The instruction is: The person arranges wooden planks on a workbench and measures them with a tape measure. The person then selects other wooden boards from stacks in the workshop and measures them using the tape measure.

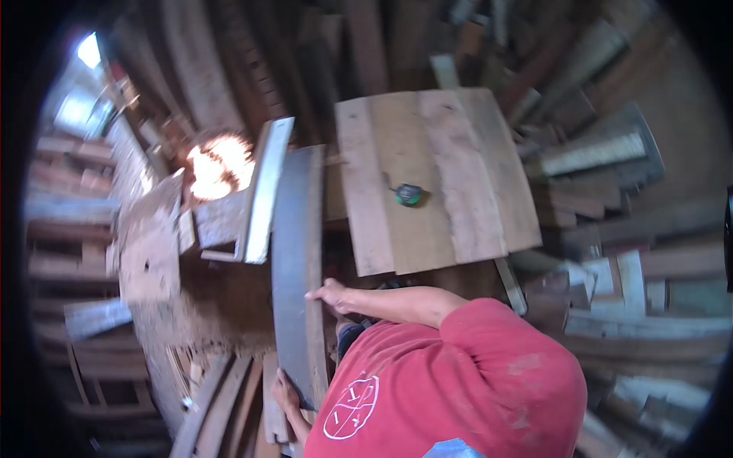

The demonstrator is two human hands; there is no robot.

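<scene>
A long grey-faced wooden plank [294,244] lies lengthwise in front of me, with a brown edge along the side near my body. My right hand [333,296] grips that near edge about midway, one digit on the edge and the other fingers partly hidden. Lower down, my left hand [286,393] is closed round the far edge close to the plank's bottom end. A panel of several boards side by side [408,240] sits to the right, with a green and black tape measure [408,195] on top.
A narrow pale board [269,195] stands just left of the plank. Beyond it are a brown wooden sheet [150,256] and a bright glowing patch [220,166]. Several loose strips [221,408] lie at bottom left. Stacked timber [649,324] surrounds the work area.
</scene>
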